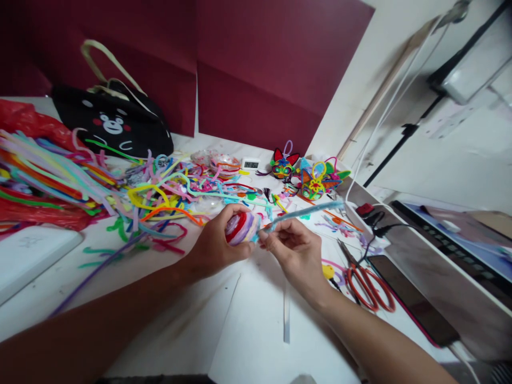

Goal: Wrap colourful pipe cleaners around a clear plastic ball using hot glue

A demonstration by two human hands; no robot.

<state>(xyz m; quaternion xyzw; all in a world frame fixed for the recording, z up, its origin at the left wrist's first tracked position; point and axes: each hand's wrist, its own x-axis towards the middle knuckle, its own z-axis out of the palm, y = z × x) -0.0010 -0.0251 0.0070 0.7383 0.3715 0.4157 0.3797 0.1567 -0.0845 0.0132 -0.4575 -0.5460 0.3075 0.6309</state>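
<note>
My left hand (216, 242) is closed round a small coil (241, 228) of wound pipe cleaners, red and pale purple. My right hand (294, 248) pinches a light blue pipe cleaner (308, 212) right beside the coil; its free end reaches up and to the right over the table. Both hands are held just above the white table (256, 325), close together.
A heap of loose coloured pipe cleaners (80, 181) covers the left of the table. Behind it stands a black bag (112, 128) with a bear face. Two finished pipe-cleaner figures (316, 181) stand at the back. Red-handled scissors (368, 285) and a phone (412, 298) lie to the right.
</note>
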